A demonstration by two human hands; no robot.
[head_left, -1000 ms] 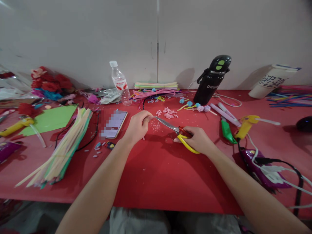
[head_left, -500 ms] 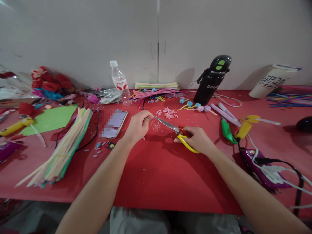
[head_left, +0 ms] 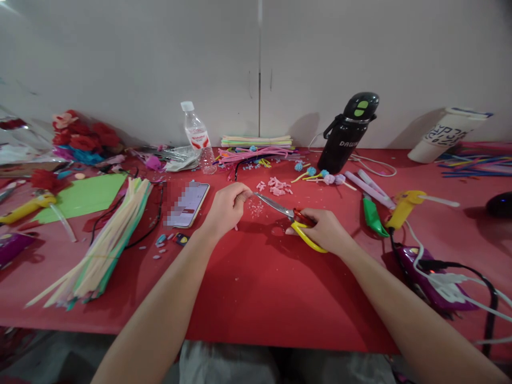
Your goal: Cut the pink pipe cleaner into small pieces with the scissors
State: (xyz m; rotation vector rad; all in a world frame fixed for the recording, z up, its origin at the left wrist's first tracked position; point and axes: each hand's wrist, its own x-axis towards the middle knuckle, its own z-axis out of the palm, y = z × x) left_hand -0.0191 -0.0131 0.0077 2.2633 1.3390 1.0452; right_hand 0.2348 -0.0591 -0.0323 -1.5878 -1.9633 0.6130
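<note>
My left hand (head_left: pixel 230 205) is closed in a pinch, fingertips at the tips of the scissors. A short pink end of what looks like a pipe cleaner (head_left: pixel 236 227) pokes out below the palm; the rest is hidden by the fingers. My right hand (head_left: pixel 323 229) is wrapped round the yellow and red handles of a pair of scissors (head_left: pixel 276 205), whose blades point left and look nearly closed. Just beyond the blades lies a small heap of cut pink pieces (head_left: pixel 279 186). Tiny pink clippings (head_left: pixel 256 209) are scattered under the scissor tips.
To the left are a phone (head_left: pixel 188 205) and a bundle of pale pipe cleaners (head_left: pixel 114 240). A plastic bottle (head_left: pixel 198 138) and a black flask (head_left: pixel 348 136) stand at the back. On the right are a yellow glue gun (head_left: pixel 402 209), a purple box (head_left: pixel 436 288) and cables.
Both hands and the scissors stay in almost the same place. The view has shifted very slightly.
</note>
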